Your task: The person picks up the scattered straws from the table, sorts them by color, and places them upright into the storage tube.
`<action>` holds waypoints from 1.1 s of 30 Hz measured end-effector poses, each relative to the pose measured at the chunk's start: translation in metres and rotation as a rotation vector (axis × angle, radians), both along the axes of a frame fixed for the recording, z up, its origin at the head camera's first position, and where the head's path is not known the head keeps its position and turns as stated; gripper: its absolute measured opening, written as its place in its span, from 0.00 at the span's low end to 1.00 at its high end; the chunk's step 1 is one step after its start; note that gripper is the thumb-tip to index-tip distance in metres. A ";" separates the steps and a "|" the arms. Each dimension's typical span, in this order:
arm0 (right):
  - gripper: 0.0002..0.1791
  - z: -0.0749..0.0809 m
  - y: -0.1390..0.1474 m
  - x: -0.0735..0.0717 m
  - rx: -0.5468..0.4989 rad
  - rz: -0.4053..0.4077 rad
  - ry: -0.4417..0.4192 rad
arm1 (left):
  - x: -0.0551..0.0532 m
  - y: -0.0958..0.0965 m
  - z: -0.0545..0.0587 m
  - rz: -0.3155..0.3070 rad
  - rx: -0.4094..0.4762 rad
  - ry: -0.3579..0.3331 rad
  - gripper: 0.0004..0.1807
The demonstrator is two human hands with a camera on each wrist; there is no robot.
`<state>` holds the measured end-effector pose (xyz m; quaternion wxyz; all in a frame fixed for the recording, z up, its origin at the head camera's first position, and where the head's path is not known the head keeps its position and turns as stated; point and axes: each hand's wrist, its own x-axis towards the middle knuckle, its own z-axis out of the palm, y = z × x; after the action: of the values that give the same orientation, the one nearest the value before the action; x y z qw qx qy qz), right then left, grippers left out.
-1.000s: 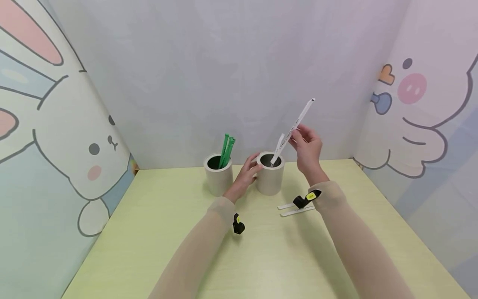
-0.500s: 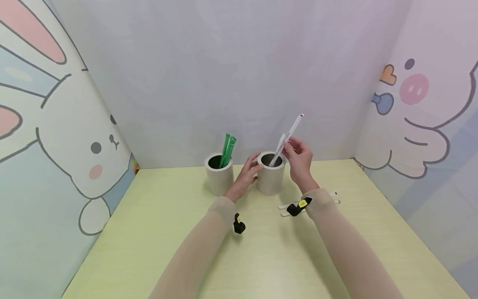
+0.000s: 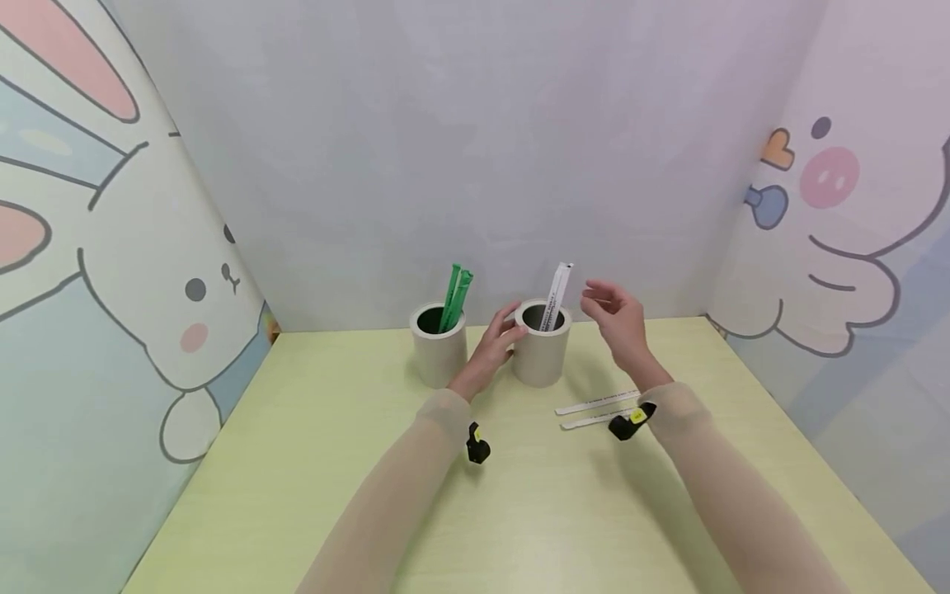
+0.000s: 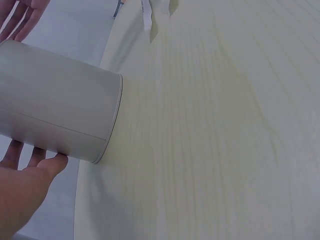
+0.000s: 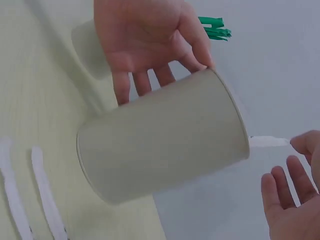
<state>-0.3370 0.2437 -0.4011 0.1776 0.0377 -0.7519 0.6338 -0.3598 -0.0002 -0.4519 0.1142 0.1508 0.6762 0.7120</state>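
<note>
My left hand (image 3: 490,351) holds the left side of a pale beige cylindrical cup (image 3: 538,363), its thumb near the rim. White, printed straws in paper wrappers (image 3: 555,293) stand upright in this cup, leaning slightly right. To the right of the rim, my right hand (image 3: 619,326) hovers with loosely bent fingers and nothing in them. In the right wrist view, the top of a white straw (image 5: 270,142) shows above the rim close to that hand. Two more white wrapped straws (image 3: 594,404) lie on the table below the right wrist, partly covered by the wrist camera.
A second matching cup (image 3: 439,363) with several green wrapped sticks (image 3: 456,299) stands just left of my left hand. The pale yellow-green table (image 3: 312,462) ends at a grey cloth backdrop (image 3: 356,206). Cartoon-printed panels flank both sides.
My right hand lowered a white straw into the right cup, let go of it and drew back to the right. The left hand stayed on the cup.
</note>
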 end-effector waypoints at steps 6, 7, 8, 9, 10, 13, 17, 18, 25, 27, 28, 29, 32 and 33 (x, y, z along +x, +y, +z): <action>0.22 0.007 0.039 0.024 0.500 0.221 0.038 | 0.000 0.001 0.001 0.001 -0.007 -0.002 0.35; 0.22 0.007 0.044 0.029 0.573 0.264 0.044 | 0.000 0.001 0.001 0.002 -0.008 -0.002 0.35; 0.22 0.007 0.049 0.033 0.633 0.307 0.048 | 0.000 0.001 0.001 0.003 -0.006 -0.002 0.35; 0.22 0.006 0.054 0.038 0.694 0.343 0.056 | 0.000 0.001 0.001 0.003 -0.006 -0.002 0.34; 0.22 0.005 0.058 0.042 0.748 0.376 0.064 | 0.000 0.001 0.001 0.002 -0.008 -0.003 0.34; 0.24 0.001 0.068 0.054 0.875 0.459 0.080 | 0.001 0.000 0.001 0.000 -0.012 -0.005 0.35; 0.25 -0.006 0.075 0.066 0.981 0.534 0.063 | 0.001 -0.001 0.001 -0.008 -0.008 -0.001 0.35; 0.25 -0.008 0.077 0.068 0.999 0.551 0.056 | 0.001 -0.001 0.001 -0.011 -0.005 0.001 0.35; 0.25 -0.028 0.078 0.074 1.086 0.636 0.035 | -0.001 -0.001 0.000 -0.023 -0.013 0.000 0.37; 0.24 -0.032 0.078 0.074 1.103 0.651 0.022 | -0.002 -0.001 0.000 -0.025 -0.012 0.000 0.37; 0.23 -0.034 0.078 0.073 1.110 0.658 0.018 | -0.002 -0.001 -0.001 -0.024 -0.010 0.000 0.37; 0.22 -0.035 0.077 0.072 1.116 0.660 0.008 | -0.003 -0.001 -0.001 -0.023 -0.009 0.001 0.37; 0.19 -0.041 0.078 0.069 1.145 0.670 0.004 | -0.003 -0.001 -0.001 -0.018 -0.013 -0.002 0.36; 0.18 -0.043 0.078 0.068 1.155 0.673 0.007 | -0.003 -0.001 -0.001 -0.015 -0.013 -0.006 0.36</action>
<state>-0.2692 0.3218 -0.4441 -0.0759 0.3614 -0.9171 0.1502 -0.3628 -0.0010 -0.4532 0.1226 0.1531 0.6794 0.7070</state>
